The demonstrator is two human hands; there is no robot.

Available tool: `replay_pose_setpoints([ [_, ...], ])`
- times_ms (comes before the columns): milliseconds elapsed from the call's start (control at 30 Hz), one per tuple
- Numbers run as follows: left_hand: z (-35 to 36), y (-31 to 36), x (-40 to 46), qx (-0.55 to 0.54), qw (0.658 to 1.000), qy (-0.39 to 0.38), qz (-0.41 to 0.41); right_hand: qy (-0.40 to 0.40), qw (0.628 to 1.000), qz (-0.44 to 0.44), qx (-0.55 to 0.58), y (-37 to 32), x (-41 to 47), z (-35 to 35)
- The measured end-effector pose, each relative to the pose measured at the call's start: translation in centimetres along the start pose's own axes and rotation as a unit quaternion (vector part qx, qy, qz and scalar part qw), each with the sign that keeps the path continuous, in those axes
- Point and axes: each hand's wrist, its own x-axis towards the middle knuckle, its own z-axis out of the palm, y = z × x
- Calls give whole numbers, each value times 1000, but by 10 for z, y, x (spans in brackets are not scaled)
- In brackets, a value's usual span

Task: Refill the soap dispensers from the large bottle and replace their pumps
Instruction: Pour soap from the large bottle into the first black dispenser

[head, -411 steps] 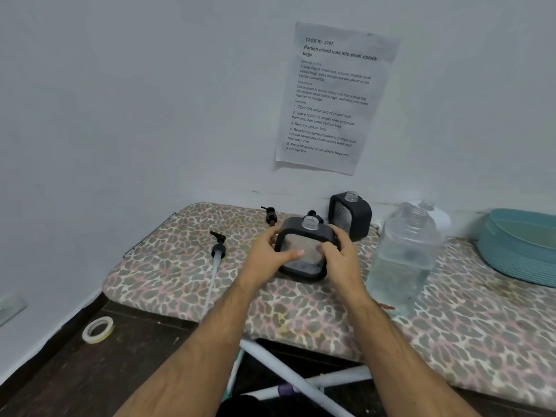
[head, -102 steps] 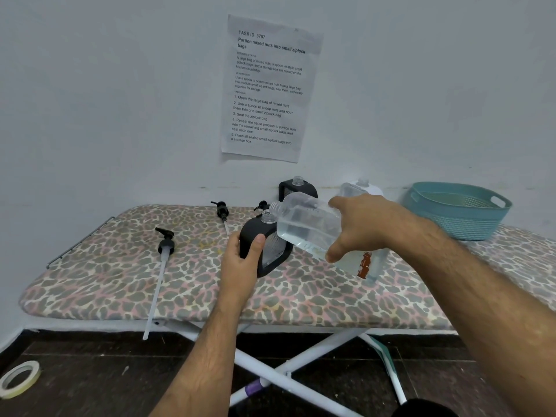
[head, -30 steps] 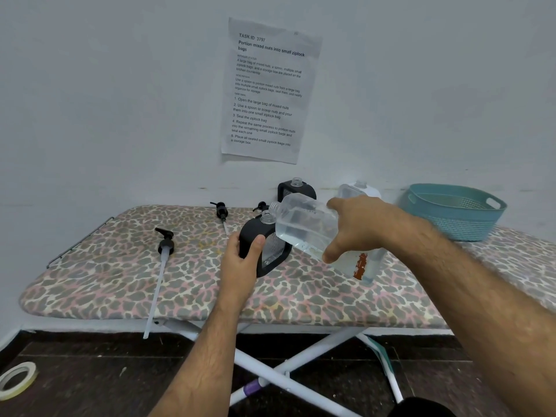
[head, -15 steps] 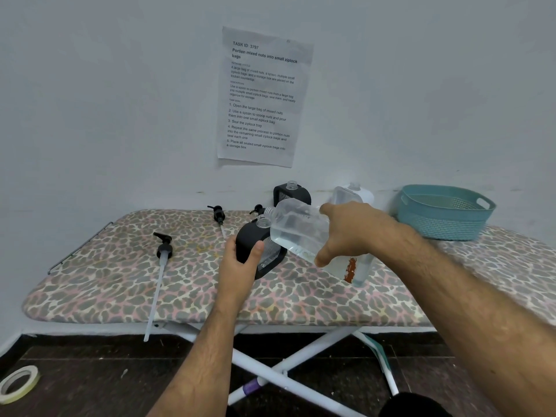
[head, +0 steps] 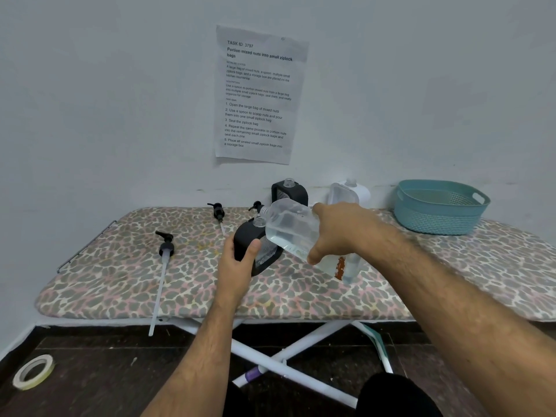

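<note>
Left to right: roll of tape (head: pixel 33 371) on the floor, off-task; ironing board (head: pixel 120 275) with leopard-print cover serves as the bench; long-tube pump (head: pixel 165 251) lies flat near the left end, dip tube overhanging the front edge, presumably parked clear of the pour; second pump (head: pixel 219 212) lies further back, and a third pump (head: pixel 256 206) is just visible behind the work, mostly hidden; left hand (head: pixel 237 263) wraps the near black soap dispenser (head: pixel 249 242), thumb across its front, fingers round its left side, likely bracing it so the pour can't tip it; its neck is open, pump off; large bottle (head: pixel 288 230) of clear liquid is tilted well over, mouth just above and beside the dispenser's neck; can't tell if liquid is actually flowing; right hand (head: pixel 337 233) clamps the bottle's body from above, thumb underneath, which gives tilt control; second black dispenser (head: pixel 288 191) stands open-necked at the wall, a white dispenser (head: pixel 350 192) beside it, both seemingly waiting their turn; teal basket (head: pixel 439 212) at far right, unused; printed sheet (head: pixel 258 94) on the wall describes a different job, ignore.
</note>
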Motion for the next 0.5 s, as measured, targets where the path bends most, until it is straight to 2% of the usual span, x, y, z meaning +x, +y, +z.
replay_pose_setpoints([
  [500,0,1,-1,-8,1000,6,-1,-8,1000,-3,-8,0,2,-3],
])
